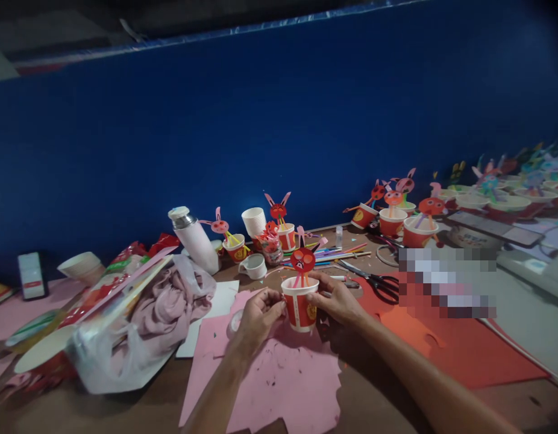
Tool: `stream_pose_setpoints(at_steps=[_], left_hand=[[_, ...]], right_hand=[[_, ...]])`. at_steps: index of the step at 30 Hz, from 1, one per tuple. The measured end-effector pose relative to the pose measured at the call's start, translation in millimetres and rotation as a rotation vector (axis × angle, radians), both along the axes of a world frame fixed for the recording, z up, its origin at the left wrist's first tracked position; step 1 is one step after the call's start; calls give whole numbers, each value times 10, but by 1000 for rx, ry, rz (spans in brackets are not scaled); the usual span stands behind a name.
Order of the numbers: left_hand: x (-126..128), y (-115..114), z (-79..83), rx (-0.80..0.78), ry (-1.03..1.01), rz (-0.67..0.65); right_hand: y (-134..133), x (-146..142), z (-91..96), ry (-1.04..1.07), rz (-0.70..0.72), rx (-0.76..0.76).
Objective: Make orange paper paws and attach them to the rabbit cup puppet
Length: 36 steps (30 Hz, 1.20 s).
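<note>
A red and white paper cup [298,308] is held upright above the pink paper sheet. Out of its mouth rises a red paper rabbit head [302,260] with pink ears, on pink and orange strips. My left hand [261,313] pinches the left side of the cup with its thumb and fingers. On the right side, my right hand [337,300] grips it, thumb at the front and the other fingers behind. Below lies a pink paper sheet [261,386] with cut edges and small dark scraps. Black-handled scissors [378,284] rest to the right of my right hand.
Behind stand a white thermos [195,241], a stack of paper cups [253,222], a mug [252,266] and several finished rabbit cups. Left lies a plastic bag [120,355] with cloth. Right are red paper [482,355] and a cable [518,346]. A blue partition [279,120] closes the back.
</note>
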State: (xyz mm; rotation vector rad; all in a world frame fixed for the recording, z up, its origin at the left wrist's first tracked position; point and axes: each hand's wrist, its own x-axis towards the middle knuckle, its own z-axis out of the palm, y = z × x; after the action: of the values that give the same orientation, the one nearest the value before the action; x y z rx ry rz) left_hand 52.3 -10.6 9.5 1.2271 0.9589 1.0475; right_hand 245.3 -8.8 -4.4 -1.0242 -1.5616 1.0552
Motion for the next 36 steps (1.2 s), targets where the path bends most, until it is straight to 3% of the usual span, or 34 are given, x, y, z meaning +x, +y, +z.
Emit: stream_pose_setpoints(at_steps=[16,25,32,36], left_hand=[[13,-54,132,-48,42,-36],[-24,-28,80,-28,36,-74],[-109,80,48,13,11,168],[-123,110,29,34,-17,220]], right_hand=[[-14,32,59,-41,-11,-22],[3,44,14,-12,15,-33],[-17,46,19,-44,82,-26],[-71,33,85,-56,137,-32]])
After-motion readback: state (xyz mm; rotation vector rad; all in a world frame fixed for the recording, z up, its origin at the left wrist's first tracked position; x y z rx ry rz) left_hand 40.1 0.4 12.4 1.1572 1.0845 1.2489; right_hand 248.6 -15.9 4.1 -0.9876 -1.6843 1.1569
